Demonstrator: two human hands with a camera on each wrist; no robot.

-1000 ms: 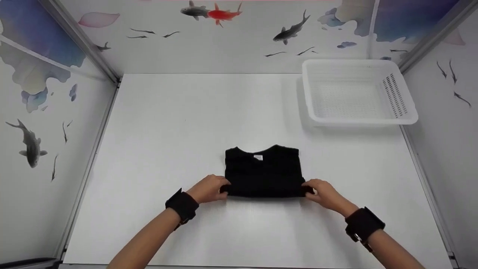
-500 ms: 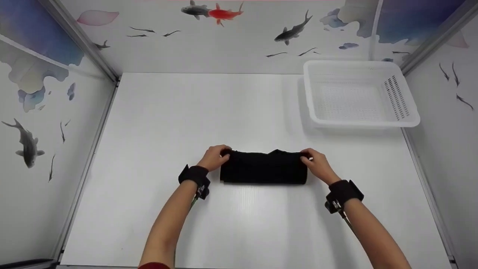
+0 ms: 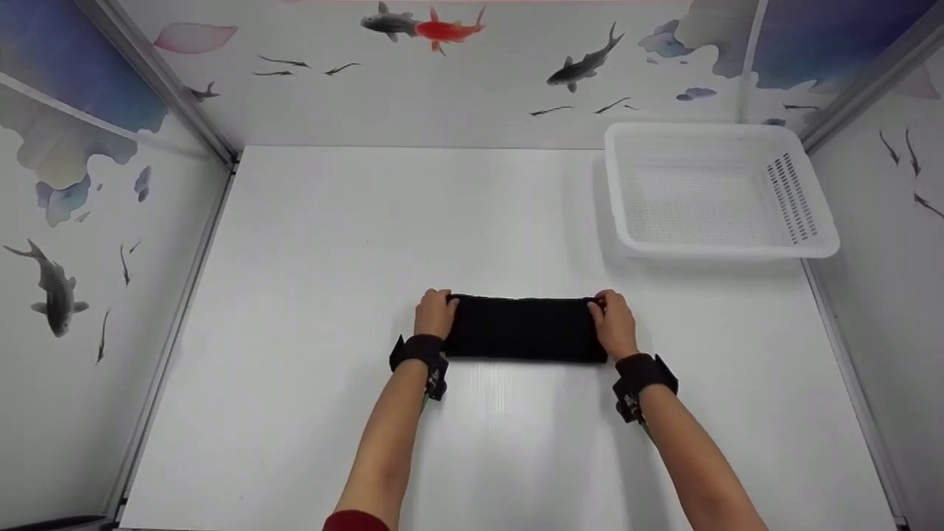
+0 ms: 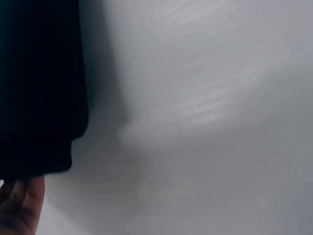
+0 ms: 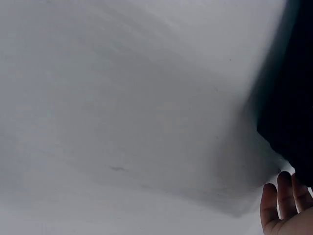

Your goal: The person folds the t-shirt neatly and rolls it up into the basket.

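A black shirt (image 3: 525, 330) lies folded into a wide, low rectangle on the white table; its neckline and label are hidden in the fold. My left hand (image 3: 435, 315) grips the far left corner, thumb on top and fingers at the far edge. At the far right corner my right hand (image 3: 616, 324) holds the cloth the same way. The left wrist view shows the shirt's layered end (image 4: 39, 83) with fingers (image 4: 32, 205) at its lower edge. Fingers (image 5: 286, 196) of the right hand appear beside the dark cloth (image 5: 296, 107) in the right wrist view.
A white plastic basket (image 3: 726, 252) with perforated sides stands at the back right of the table (image 3: 332, 221). Panels printed with fish (image 3: 586, 70) wall in the back and both sides. Black bands (image 3: 422, 350) wrap both wrists.
Both hands have moved away from me, bringing the shirt's near edge up over the neckline. The neckline and label have gone out of sight, and the forearms have come closer together.
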